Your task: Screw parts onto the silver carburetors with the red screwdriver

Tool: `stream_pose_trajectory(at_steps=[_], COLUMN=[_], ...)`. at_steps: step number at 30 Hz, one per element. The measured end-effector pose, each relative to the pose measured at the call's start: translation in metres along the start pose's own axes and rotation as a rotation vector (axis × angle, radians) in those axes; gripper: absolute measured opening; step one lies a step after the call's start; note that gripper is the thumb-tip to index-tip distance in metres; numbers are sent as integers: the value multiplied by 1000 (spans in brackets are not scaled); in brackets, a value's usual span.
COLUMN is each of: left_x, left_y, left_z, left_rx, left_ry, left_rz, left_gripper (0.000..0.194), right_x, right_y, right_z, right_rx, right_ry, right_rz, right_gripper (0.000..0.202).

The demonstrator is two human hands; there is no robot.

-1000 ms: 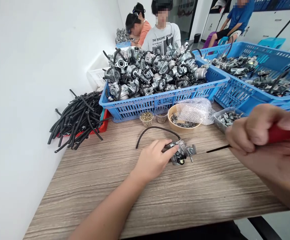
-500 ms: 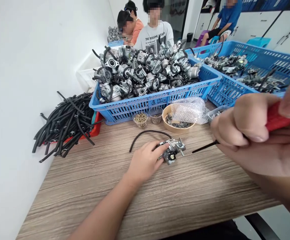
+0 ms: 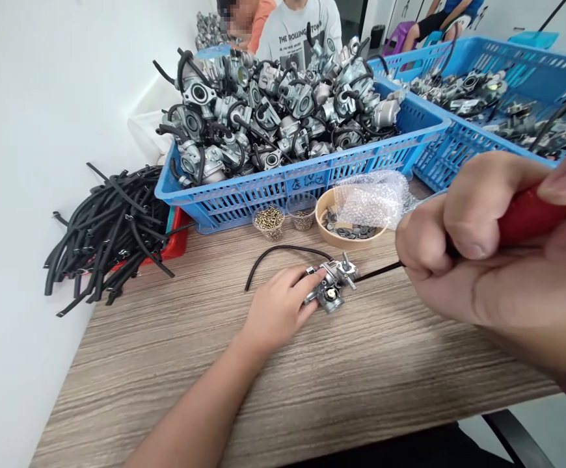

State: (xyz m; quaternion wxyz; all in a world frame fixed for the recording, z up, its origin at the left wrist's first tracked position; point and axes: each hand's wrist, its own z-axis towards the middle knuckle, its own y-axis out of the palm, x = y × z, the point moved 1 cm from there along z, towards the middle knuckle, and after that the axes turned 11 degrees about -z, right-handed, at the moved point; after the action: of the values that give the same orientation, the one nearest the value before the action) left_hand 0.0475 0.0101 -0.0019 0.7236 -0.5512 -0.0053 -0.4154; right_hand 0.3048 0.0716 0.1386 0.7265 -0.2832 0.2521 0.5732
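Observation:
My left hand [image 3: 283, 305] grips a small metal carburetor [image 3: 332, 294] on the wooden table, fingers closed around its left side. A black rubber hose [image 3: 276, 249] curves from the carburetor's top toward the left. Close to the camera on the right, my right hand [image 3: 488, 240] is closed around the red handle of a screwdriver [image 3: 531, 214]. Its thin dark shaft points left, and the tip meets the right side of the carburetor in view; exact contact is too small to make out.
Behind stands a blue crate [image 3: 312, 185] heaped with carburetors, with a second blue crate [image 3: 517, 55] to its right. Black hoses [image 3: 112, 227] pile on a red tray at left. Brass screws fill a cup [image 3: 269, 224] beside a bowl [image 3: 349, 242] of small parts and bubble wrap [image 3: 375, 201]. People sit beyond.
The screwdriver tip has moved left, from a gap beside the carburetor to its right side. My left hand keeps its hold on the carburetor. The view has tilted down slightly.

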Motion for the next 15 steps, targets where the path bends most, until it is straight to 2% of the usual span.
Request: stream_pose_trajectory(at_steps=[3, 6, 9, 12, 13, 15], left_x=[-1, -1, -1, 0, 0, 0], left_y=[0, -1, -2, -3, -3, -3], left_z=[0, -1, -1, 0, 0, 0], left_rx=[-4, -23, -33, -37, -37, -38], left_ry=[1, -8, -14, -11, -8, -8], left_rz=[-12, -21, -23, -26, -27, -30], left_gripper=[46, 46, 47, 46, 46, 44], right_x=[-9, -26, -36, -30, -25, -16], right_y=[20, 32, 38, 35, 32, 25], right_z=[-7, -7, 3, 12, 13, 12], right_rx=[133, 163, 109, 159, 103, -73], right_ry=[47, 62, 90, 192, 243, 253], right_rz=[93, -12, -56, -8, -8, -41], right_gripper=[58, 46, 51, 58, 60, 63])
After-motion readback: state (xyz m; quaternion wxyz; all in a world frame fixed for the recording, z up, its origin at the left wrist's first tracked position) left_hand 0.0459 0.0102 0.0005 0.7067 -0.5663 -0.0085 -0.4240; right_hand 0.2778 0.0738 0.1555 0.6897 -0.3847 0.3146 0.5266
